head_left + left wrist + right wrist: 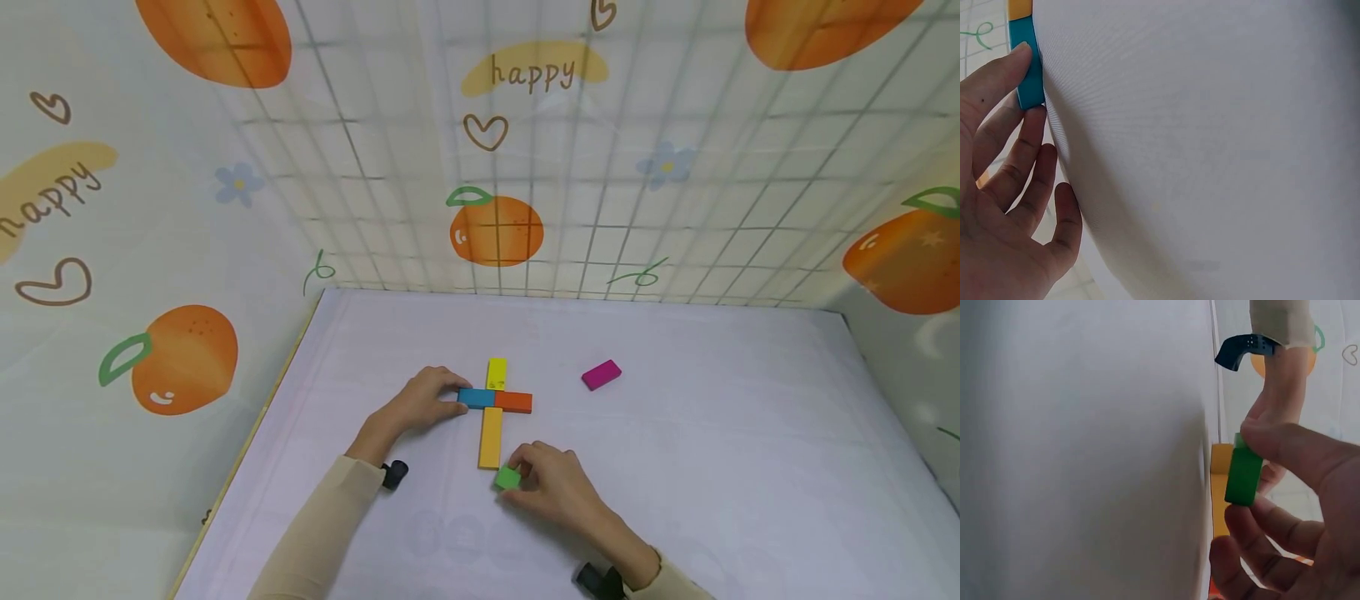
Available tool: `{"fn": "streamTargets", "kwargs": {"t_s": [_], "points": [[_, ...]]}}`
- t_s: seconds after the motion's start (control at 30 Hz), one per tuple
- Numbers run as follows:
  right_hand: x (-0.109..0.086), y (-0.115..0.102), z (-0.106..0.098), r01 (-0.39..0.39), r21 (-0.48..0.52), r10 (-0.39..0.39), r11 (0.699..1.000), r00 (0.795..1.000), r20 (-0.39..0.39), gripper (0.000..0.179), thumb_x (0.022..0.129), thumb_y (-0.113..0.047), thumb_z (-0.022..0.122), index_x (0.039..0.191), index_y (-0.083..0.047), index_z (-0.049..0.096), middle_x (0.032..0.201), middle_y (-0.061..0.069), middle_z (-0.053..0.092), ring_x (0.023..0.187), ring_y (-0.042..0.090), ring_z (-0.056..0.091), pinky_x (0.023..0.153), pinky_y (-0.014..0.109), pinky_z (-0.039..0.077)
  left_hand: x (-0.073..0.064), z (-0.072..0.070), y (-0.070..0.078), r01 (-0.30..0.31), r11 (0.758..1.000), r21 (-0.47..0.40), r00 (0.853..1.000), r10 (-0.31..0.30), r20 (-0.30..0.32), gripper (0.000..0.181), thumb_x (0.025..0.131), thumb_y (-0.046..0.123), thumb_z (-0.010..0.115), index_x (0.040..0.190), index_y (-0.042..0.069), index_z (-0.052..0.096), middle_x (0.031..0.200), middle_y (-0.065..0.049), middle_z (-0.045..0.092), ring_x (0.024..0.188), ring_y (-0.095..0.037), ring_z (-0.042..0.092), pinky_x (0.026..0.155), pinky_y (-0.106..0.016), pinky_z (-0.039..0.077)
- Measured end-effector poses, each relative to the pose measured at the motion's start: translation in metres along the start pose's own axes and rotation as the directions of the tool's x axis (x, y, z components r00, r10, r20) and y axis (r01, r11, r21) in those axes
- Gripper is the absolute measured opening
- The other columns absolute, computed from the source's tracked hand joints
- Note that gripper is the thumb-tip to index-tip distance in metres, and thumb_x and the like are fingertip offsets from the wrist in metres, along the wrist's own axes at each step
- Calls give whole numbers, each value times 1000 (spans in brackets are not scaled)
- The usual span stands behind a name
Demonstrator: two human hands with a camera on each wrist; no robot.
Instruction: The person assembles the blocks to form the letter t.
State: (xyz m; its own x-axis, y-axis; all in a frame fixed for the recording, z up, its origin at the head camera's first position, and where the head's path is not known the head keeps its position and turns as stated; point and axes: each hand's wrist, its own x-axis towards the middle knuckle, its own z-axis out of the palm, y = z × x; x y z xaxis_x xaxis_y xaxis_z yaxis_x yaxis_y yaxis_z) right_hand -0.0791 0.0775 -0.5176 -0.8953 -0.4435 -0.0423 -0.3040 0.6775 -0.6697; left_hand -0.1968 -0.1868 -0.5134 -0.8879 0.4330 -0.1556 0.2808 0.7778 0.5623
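In the head view a blue block (476, 398) and an orange-red block (514, 402) lie end to end in a row. A bright yellow block (497, 372) adjoins the row on its far side, a longer amber block (490, 438) on its near side. My left hand (422, 402) pinches the left end of the blue block, thumb and fingertips on its sides. My right hand (557, 485) holds a small green block (507, 478) between thumb and fingers, close by the amber block's near end. In the right wrist view the green block (1244, 478) overlaps the amber block (1219, 497).
A magenta block (602, 375) lies apart on the white tabletop (712, 433), right of the others. Printed cloth walls (375, 192) with oranges and grid lines stand behind and at both sides. Black wrist cameras sit at both cuffs.
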Motion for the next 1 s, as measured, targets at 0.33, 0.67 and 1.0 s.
{"fn": "streamTargets", "kwargs": {"t_s": [0.33,0.67,1.0], "points": [[1,-6,5,-18,-56,20,998,999,46,35,73,-39,89,93,-22,66,79,-16,55,72,3,51,71,36,40,2,0,0,-1,1000,6,1000,1,1,35,89,26,78,123,18,72,116,3,64,111,-18,53,100,-41,43],[5,-8,7,-18,-98,24,995,998,65,41,72,-48,88,90,-22,63,70,-17,50,64,4,47,65,30,40,0,-1,1,-4,1000,-1,1000,4,1,35,90,25,78,123,17,72,117,3,64,111,-18,53,100,-41,44],[9,-9,8,-43,-74,49,996,995,85,41,72,-51,87,88,-23,61,66,-15,51,60,5,48,58,24,42,0,0,0,-11,1000,-1,1000,11,-7,35,89,25,79,122,17,72,115,3,64,110,-17,53,100,-40,44]]}}
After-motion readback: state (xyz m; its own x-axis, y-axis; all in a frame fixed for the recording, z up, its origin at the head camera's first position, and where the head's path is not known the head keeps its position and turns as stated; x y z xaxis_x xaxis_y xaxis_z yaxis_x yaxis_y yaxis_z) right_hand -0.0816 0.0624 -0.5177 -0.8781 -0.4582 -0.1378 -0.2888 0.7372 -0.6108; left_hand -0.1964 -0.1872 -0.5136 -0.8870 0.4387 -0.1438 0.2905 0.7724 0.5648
